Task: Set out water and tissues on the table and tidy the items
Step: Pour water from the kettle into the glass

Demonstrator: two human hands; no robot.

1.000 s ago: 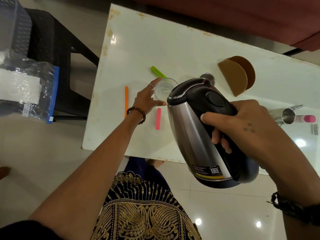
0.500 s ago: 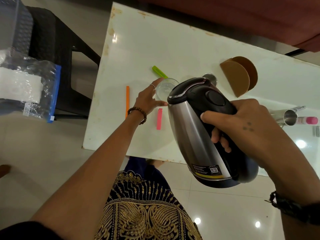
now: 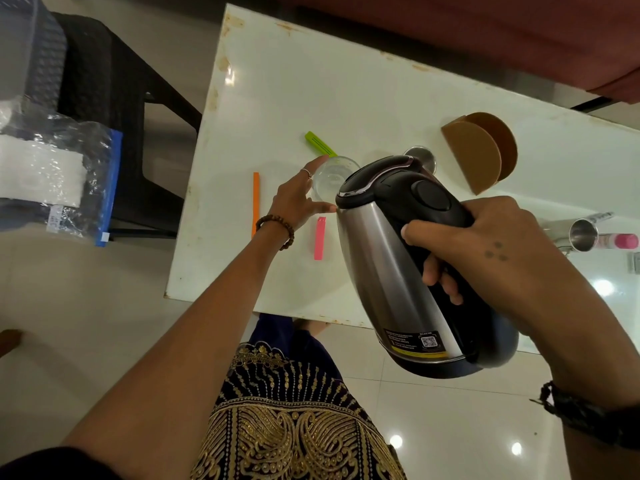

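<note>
My right hand grips the black handle of a steel electric kettle, which is tilted with its lid end over a clear glass on the white table. My left hand cups the glass from the left, thumb and fingers touching its side. The kettle hides the glass's right part and the spout. A brown wooden tissue holder stands empty behind the kettle. A plastic bag of white tissues lies on a black chair at the left.
Green, orange and pink clip sticks lie on the table around the glass. A steel cup stands behind the kettle. Another steel cup and a pink-capped bottle are at the right. A black chair stands left of the table.
The view has shifted a little; the kettle and both hands hold almost the same pose over the glass.
</note>
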